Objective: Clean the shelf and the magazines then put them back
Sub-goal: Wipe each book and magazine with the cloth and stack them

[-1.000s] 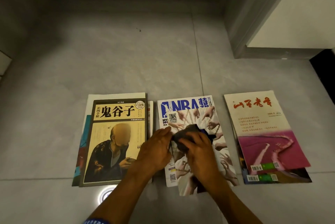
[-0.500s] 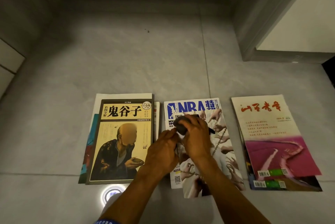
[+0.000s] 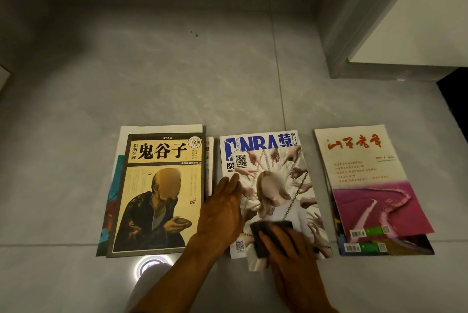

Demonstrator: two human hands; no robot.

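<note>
Wiping is under way on the middle NBA magazine (image 3: 272, 186), which lies flat on the grey floor (image 3: 177, 84) between the brown-framed book (image 3: 159, 193) on the left and the red-and-pink magazine (image 3: 367, 181) on the right. The right hand (image 3: 286, 246) presses a dark cloth (image 3: 266, 236) flat against the near end of the cover, fingers laid over the cloth rather than curled round it. The left hand (image 3: 222, 208) rests with straight, spread fingers on the magazine's left edge, steadying it, and pinches nothing. The cover's long axis runs near to far, so almost all the unwiped length lies on the far side of the cloth; the right hand is the one set to push along that axis, while the left pins the edge. Against the earlier frames, the cloth, which both hands were working together in a bunch over the upper middle of the cover, is now spread under the right palm and has dropped to the near end, and the left hand has let go of it and moved to the left margin. The other piles look untouched.
</note>
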